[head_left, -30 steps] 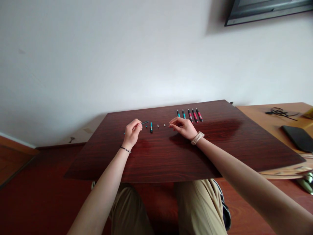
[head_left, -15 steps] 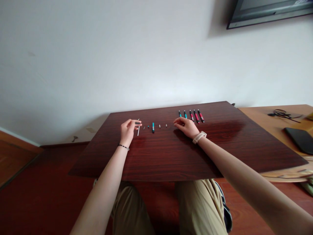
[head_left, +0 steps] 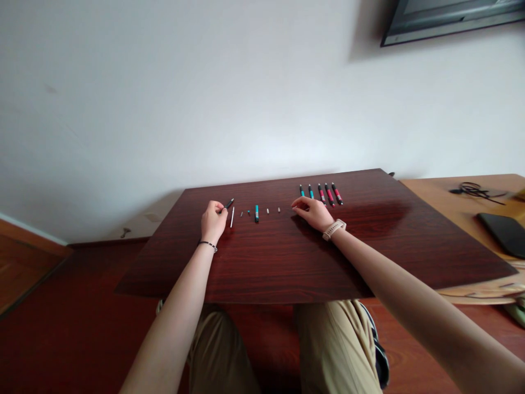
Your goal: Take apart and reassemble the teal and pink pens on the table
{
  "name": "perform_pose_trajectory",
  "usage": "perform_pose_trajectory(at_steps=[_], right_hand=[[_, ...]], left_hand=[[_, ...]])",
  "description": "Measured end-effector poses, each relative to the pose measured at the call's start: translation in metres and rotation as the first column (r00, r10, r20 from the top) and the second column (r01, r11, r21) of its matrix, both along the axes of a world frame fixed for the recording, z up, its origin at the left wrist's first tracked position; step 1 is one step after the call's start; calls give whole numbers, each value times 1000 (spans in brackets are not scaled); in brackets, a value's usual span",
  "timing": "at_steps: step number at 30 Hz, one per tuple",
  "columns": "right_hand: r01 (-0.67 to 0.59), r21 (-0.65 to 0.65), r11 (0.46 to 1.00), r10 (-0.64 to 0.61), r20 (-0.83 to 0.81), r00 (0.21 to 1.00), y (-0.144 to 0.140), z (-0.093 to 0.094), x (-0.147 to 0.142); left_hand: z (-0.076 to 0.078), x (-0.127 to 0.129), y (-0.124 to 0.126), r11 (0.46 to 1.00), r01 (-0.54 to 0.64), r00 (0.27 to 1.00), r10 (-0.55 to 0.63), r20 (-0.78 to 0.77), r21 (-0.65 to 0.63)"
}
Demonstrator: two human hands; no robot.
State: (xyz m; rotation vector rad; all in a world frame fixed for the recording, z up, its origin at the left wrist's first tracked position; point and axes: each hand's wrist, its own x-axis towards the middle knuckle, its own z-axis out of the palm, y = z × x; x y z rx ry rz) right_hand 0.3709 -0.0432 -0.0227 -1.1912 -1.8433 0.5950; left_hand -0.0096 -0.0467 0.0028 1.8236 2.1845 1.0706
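My left hand [head_left: 213,219] pinches a black pen grip section [head_left: 229,203] between thumb and fingers, its pointed end tilted away to the right. Just right of it lies a thin white ink refill [head_left: 232,217]. In a row further right are a tiny spring-like piece [head_left: 241,214], a small teal piece [head_left: 248,212], a teal pen barrel [head_left: 257,213] and two small whitish pieces [head_left: 268,210]. My right hand [head_left: 315,213] rests on the table with curled fingers, thumb and forefinger together; what sits at the fingertips, if anything, is too small to make out.
Behind my right hand lie several assembled pens, teal ones [head_left: 310,192] and pink ones [head_left: 328,193], on the dark wooden table [head_left: 266,262]. A lighter table [head_left: 435,191] to the right bears a coiled black cable [head_left: 471,190] and a black flat device [head_left: 502,232].
My left hand has drawn slightly left and turned, so the black grip section now points away past the refill instead of lying across it. My right hand stays in place.
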Motion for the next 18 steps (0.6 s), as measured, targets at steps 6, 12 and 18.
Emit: perform_pose_trajectory(at_steps=[6, 12, 18], right_hand=[[4, 34, 999, -5, 31, 1000, 1, 0, -1], [12, 32, 999, -12, 3, 1000, 2, -3, -1], [40, 10, 999, -40, 8, 999, 0, 0, -2]], left_hand=[[6, 4, -5, 1000, 1, 999, 0, -46, 16], [10, 3, -7, 997, -1, 985, 14, -171, 76], [7, 1, -9, 1000, 7, 984, -8, -179, -8]])
